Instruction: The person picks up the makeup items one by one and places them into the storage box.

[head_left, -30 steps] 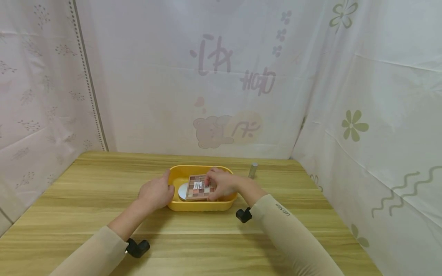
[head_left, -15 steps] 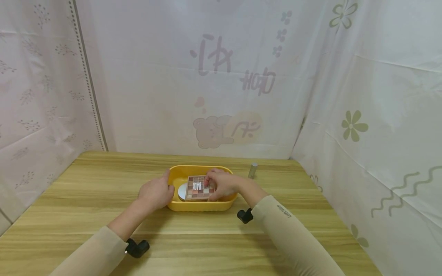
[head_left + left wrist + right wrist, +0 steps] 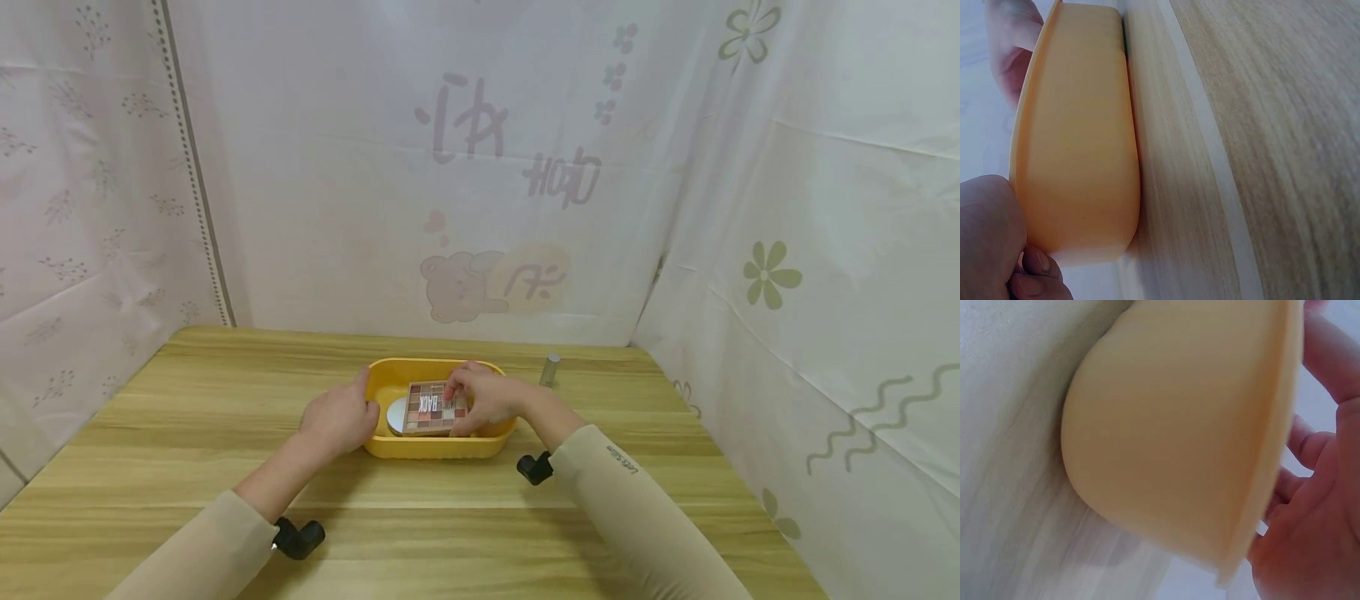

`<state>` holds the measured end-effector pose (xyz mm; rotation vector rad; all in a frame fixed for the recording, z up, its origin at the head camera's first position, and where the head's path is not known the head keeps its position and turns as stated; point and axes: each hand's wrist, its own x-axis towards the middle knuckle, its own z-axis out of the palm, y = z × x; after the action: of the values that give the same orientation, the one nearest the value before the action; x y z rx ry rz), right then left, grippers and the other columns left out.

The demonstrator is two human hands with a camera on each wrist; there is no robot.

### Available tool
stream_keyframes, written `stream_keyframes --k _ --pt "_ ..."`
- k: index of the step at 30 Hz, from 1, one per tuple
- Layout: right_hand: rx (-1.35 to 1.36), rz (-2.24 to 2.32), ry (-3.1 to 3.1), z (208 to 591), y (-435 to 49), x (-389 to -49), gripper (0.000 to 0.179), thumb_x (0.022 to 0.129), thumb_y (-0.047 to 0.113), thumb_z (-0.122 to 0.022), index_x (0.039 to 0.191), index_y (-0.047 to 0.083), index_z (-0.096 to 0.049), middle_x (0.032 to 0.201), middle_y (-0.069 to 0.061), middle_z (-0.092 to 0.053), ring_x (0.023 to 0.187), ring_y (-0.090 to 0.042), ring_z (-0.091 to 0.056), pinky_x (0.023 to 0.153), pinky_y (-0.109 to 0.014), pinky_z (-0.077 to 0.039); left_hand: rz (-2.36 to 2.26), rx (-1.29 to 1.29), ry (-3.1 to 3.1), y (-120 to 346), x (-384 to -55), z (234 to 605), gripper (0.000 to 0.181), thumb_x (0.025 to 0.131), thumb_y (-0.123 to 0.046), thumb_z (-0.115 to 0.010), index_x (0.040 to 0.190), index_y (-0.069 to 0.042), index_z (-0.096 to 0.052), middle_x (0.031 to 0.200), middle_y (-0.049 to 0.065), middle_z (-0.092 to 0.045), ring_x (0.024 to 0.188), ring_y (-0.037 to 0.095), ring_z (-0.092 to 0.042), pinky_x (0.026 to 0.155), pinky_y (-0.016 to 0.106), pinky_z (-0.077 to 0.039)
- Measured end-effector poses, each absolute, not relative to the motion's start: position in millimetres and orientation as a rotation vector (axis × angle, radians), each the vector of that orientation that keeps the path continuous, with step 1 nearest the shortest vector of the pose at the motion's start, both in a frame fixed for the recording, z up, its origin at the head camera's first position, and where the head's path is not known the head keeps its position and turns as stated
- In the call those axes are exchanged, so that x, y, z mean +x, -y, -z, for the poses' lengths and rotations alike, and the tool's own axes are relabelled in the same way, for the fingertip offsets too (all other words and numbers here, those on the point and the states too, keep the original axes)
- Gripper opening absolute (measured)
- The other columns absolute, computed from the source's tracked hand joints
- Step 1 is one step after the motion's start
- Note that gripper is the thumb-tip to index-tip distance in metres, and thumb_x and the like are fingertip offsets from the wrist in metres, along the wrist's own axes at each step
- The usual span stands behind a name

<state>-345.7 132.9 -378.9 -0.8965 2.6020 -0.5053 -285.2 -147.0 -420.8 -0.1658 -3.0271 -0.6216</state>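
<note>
In the head view, a yellow oval-cornered plastic basin (image 3: pixel 435 448) stands on the wooden table. My left hand (image 3: pixel 337 417) grips the basin's left end; the left wrist view shows its fingers curled at the rim. Reaching over the right side, my right hand (image 3: pixel 486 397) pinches an eyeshadow palette (image 3: pixel 422 412) between thumb and fingers. White lettering and rows of coloured squares cover the palette, which lies inside the basin. A round white disc (image 3: pixel 396 415) sits partly under the palette's left edge. In the right wrist view the basin wall hides the palette and the fingertips.
A small silver-capped tube (image 3: pixel 551 369) stands behind and right of the basin. Both sleeves carry a black wrist mount. The wooden table (image 3: pixel 420 533) ends at white printed curtains (image 3: pixel 360 208) at the back and sides.
The palette has shifted very slightly left and back, with my right hand still pinching it. My left hand keeps the same grip on the basin.
</note>
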Motion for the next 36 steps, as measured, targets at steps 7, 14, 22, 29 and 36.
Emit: stream_keyframes --k 7,14,22,29,36 --pt "-0.903 0.599 -2.611 370.6 -141.1 -347.6 0.062 0.086 0.043 -0.093 0.132 0.015 -0.062 0.148 -0.007 -0.05 0.137 -0.032 -0.05 0.119 -0.054 -0.046 0.61 -0.159 3.031 145.9 -285.1 420.1 0.071 0.107 -0.025 -0.049 0.17 0.003 -0.032 0.058 0.003 -0.052 0.049 0.017 -0.042 0.045 0.03 -0.031" --pt "-0.903 0.692 -2.698 362.1 -154.8 -352.8 0.064 0.094 0.047 -0.084 0.141 0.012 -0.059 0.16 -0.011 -0.044 0.148 -0.042 -0.05 0.124 -0.059 -0.043 0.598 -0.157 3.024 146.1 -285.4 421.6 0.071 0.107 -0.025 -0.049 0.171 0.002 -0.032 0.058 0.004 -0.053 0.05 0.018 -0.043 0.045 0.031 -0.031" --pt "-0.89 0.851 -2.825 353.8 -169.3 -359.5 0.056 0.104 0.043 -0.073 0.15 0.013 -0.057 0.154 -0.011 -0.056 0.126 -0.03 -0.059 0.106 -0.05 -0.055 0.585 -0.144 3.027 146.0 -285.9 421.9 0.071 0.107 -0.026 -0.049 0.171 0.0 -0.033 0.061 0.006 -0.056 0.053 0.021 -0.049 0.047 0.034 -0.036" --pt "-0.873 0.916 -2.952 351.0 -183.3 -366.1 0.052 0.105 0.038 -0.071 0.146 0.007 -0.061 0.148 -0.014 -0.061 0.115 -0.029 -0.061 0.097 -0.047 -0.056 0.593 -0.14 3.033 146.0 -286.3 421.7 0.071 0.107 -0.026 -0.049 0.171 0.001 -0.032 0.06 0.004 -0.054 0.052 0.02 -0.047 0.046 0.032 -0.034" --pt "-0.755 0.971 -3.007 345.7 -199.8 -369.0 0.052 0.107 0.042 -0.069 0.147 0.01 -0.061 0.15 -0.015 -0.057 0.119 -0.032 -0.059 0.097 -0.05 -0.055 0.591 -0.142 3.039 146.2 -286.4 421.3 0.071 0.107 -0.026 -0.049 0.171 0.001 -0.032 0.059 0.004 -0.053 0.051 0.019 -0.046 0.045 0.031 -0.034"
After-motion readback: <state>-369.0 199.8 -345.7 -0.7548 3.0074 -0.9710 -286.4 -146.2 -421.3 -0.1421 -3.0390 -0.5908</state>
